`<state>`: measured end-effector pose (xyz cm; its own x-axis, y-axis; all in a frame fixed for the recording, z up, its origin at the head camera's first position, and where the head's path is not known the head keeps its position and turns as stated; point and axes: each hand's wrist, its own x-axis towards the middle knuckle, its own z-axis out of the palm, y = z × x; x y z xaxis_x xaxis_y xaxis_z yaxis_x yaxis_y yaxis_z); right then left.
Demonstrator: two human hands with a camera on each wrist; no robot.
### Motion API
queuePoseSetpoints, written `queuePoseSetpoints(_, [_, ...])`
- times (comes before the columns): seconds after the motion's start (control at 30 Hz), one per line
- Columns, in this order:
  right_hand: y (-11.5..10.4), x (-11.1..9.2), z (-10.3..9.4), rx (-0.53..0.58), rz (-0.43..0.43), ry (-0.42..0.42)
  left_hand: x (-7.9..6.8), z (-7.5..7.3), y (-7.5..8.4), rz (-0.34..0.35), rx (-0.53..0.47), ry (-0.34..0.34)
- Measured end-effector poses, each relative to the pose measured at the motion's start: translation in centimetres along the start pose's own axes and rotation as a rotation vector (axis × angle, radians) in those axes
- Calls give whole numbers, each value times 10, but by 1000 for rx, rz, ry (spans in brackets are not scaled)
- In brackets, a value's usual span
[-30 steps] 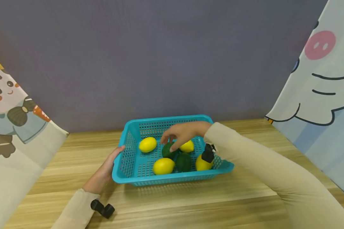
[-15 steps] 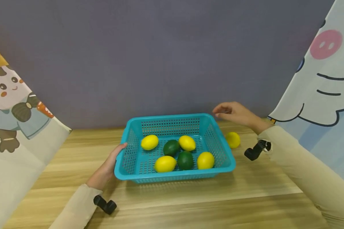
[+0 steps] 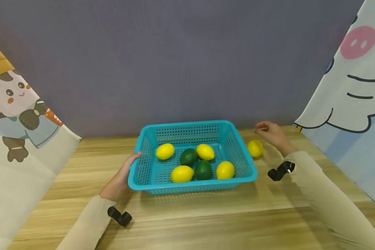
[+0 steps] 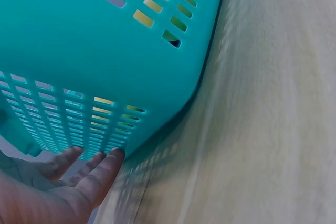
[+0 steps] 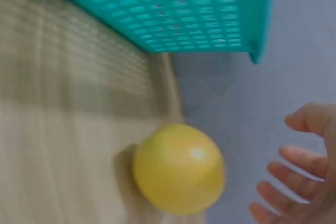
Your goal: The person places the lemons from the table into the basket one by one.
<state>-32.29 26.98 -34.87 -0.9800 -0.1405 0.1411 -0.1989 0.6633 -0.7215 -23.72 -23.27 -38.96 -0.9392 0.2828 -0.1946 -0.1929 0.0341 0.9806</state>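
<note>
A blue-green perforated plastic basket [image 3: 192, 187] stands on the table. Inside lie several yellow lemons, among them one lemon [image 3: 165, 151] at the left, and two dark green oval fruits, one a green fruit [image 3: 203, 170] by the front wall. My left hand [image 3: 122, 178] holds the basket's left side, its thumb at the rim; in the left wrist view its fingers [image 4: 97, 179] touch the outer wall. My right hand [image 3: 273, 136] holds nothing, fingers apart and slightly bent. It hovers beside a yellow round fruit [image 5: 178, 170] that rests on the table outside the basket's right side.
The wooden table [image 3: 175, 222] meets a grey backdrop [image 3: 187, 69] close behind the basket. Printed cartoon sheets, one a left sheet [image 3: 28, 121] and one a right sheet [image 3: 356, 93], border both sides. Black camera mounts sit on both wrists.
My right hand has left the green fruit inside the basket and moved right, then down beside the yellow round fruit outside. My left hand stays at the basket's left side.
</note>
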Motion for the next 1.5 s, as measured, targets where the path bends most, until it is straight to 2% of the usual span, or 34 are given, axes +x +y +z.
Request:
queuePoseSetpoints(0.13, [4,-1,7,0,86,3,3,1,1,14,-2,-1])
queuePoseSetpoints(0.3, [18,-2,19,11,125,-14,5,2,1,8,6,-7])
queuePoseSetpoints(0.5, [33,-5,43,8,129,-75,3,-3,-4,-6,25,23])
queuePoseSetpoints(0.67, [33,-8,60,43,128,-120,-2,-5,-6,-16,44,18])
queuePoseSetpoints(0.77, [32,-8,64,42,118,-115,-3,-4,-6,-15,43,16])
queuePoseSetpoints(1.1, [29,-9,55,-7,61,-94,-3,2,-3,-24,7,13])
queuePoseSetpoints(1.5, [16,-5,34,-1,15,25,-1,1,1,2,5,0])
